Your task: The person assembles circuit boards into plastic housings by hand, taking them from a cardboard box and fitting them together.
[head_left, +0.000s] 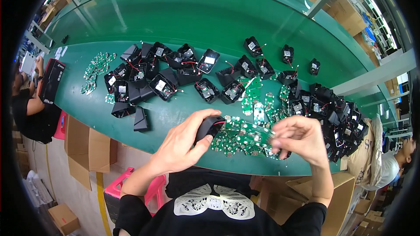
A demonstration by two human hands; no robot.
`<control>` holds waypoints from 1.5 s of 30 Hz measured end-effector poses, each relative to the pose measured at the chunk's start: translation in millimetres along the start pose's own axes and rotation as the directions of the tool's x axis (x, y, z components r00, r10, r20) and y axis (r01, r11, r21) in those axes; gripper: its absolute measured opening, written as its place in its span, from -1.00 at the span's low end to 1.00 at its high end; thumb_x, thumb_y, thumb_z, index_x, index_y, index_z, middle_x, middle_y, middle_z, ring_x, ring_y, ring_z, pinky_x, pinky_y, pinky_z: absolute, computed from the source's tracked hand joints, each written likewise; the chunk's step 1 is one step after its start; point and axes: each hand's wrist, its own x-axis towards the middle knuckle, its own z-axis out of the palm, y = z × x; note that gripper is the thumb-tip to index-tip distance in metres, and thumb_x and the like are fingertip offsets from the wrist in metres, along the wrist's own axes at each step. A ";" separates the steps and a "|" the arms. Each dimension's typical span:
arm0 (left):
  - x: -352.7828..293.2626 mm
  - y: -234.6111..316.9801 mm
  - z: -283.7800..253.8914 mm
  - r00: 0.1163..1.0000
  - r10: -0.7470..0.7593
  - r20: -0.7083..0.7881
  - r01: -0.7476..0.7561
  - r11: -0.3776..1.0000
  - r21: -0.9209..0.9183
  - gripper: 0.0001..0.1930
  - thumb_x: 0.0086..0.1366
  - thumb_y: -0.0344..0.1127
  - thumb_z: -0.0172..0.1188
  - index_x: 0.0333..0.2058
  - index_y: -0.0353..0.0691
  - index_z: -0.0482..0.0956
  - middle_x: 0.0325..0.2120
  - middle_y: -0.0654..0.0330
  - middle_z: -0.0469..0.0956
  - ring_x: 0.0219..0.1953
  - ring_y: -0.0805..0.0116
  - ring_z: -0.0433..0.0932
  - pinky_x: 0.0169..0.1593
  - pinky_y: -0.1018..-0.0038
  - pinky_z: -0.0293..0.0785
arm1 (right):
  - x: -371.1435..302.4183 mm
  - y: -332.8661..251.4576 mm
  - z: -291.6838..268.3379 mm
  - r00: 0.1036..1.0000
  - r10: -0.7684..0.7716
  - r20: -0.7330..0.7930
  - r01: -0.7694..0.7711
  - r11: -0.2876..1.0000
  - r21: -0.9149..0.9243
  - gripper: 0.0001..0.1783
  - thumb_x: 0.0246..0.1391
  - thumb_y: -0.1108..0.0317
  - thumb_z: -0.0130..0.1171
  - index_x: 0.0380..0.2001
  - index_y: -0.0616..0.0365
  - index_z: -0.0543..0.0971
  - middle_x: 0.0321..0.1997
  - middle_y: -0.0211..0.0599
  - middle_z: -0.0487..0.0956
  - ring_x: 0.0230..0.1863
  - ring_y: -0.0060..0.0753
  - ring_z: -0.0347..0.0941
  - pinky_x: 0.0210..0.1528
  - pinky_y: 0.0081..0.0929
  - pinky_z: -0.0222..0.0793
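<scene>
The largest thing before me is the green workbench (87, 109), its near edge running just in front of my body. An open cardboard box (89, 153) stands below its left side. On the bench, a heap of black housings (345, 126) crowds the right end, and a looser group (140, 78) lies left of centre. My black shirt (153, 214) carries a pale, lacy, bow-shaped print. A long black carton (51, 81) at the bench's far left, beside another person (33, 107), has light lettering along its side.

My left hand (186, 137) is closed around one black housing (207, 127), thumb and fingers pressing it from either side, over the near part of the bench. My right hand (299, 137) is bent, thumb drawn in toward the fingers, at the end of a green circuit board (253, 132); that board is blurred, so I cannot tell whether I am pinching it. Beneath it, more boards (229, 145) lie piled on the bench.

Smaller still, white labels sit in many housings, such as the square label (210, 60) beyond my hands; their print is too fine to make out. Thinnest is the red wire (218, 123) at the held housing.
</scene>
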 end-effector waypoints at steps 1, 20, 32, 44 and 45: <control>0.6 4.2 -5.3 0.986 -0.098 0.132 0.109 0.991 -0.079 -0.56 0.09 -0.43 -0.01 0.01 -0.18 0.23 -0.13 0.01 0.41 -0.10 0.01 0.43 -0.05 0.29 0.33 | -0.3 -2.5 -4.1 0.999 0.013 0.053 -0.014 1.000 0.019 -0.82 -0.10 0.62 0.18 -0.34 0.35 0.55 -0.41 -0.19 0.59 -0.42 -0.51 0.54 -0.55 -0.66 0.48; 7.2 14.0 2.3 0.840 0.021 0.542 0.101 0.976 -0.193 -0.57 0.01 -0.41 -0.05 -0.06 -0.18 0.31 -0.24 0.02 0.48 -0.24 0.01 0.48 -0.18 0.26 0.35 | 14.2 2.3 2.8 0.949 0.042 0.311 -0.014 0.996 -0.092 -0.77 -0.02 0.45 0.18 -0.22 0.13 0.59 -0.34 -0.27 0.57 -0.39 -0.57 0.50 -0.54 -0.69 0.47; 5.9 10.6 1.8 0.791 0.011 0.612 0.129 0.974 -0.185 -0.52 0.01 -0.35 -0.09 0.00 -0.19 0.25 -0.33 -0.03 0.46 -0.30 0.03 0.47 -0.23 0.26 0.34 | 15.9 4.9 15.9 0.953 0.009 0.302 0.045 0.985 -0.170 -0.77 -0.08 0.56 0.19 -0.27 0.19 0.60 -0.40 -0.22 0.54 -0.45 -0.53 0.49 -0.55 -0.71 0.48; 9.4 20.4 2.4 0.742 -0.231 0.629 0.490 0.828 -0.274 -0.53 0.28 -0.05 -0.27 0.08 -0.19 0.15 -0.42 0.08 0.39 -0.49 0.31 0.38 -0.34 0.42 0.26 | 10.5 -10.3 38.7 0.929 -0.286 0.234 0.369 0.684 -0.630 -0.73 -0.22 0.61 0.21 -0.36 0.12 0.64 -0.47 -0.33 0.56 -0.48 -0.46 0.46 -0.48 -0.58 0.35; 10.2 19.9 1.7 0.719 -0.246 0.650 0.520 0.811 -0.269 -0.52 0.29 -0.04 -0.27 0.09 -0.19 0.13 -0.46 0.09 0.39 -0.60 0.36 0.36 -0.44 0.45 0.26 | 9.2 -12.0 39.9 0.929 -0.283 0.237 0.369 0.686 -0.627 -0.73 -0.22 0.61 0.21 -0.36 0.12 0.64 -0.47 -0.33 0.56 -0.48 -0.46 0.46 -0.48 -0.58 0.35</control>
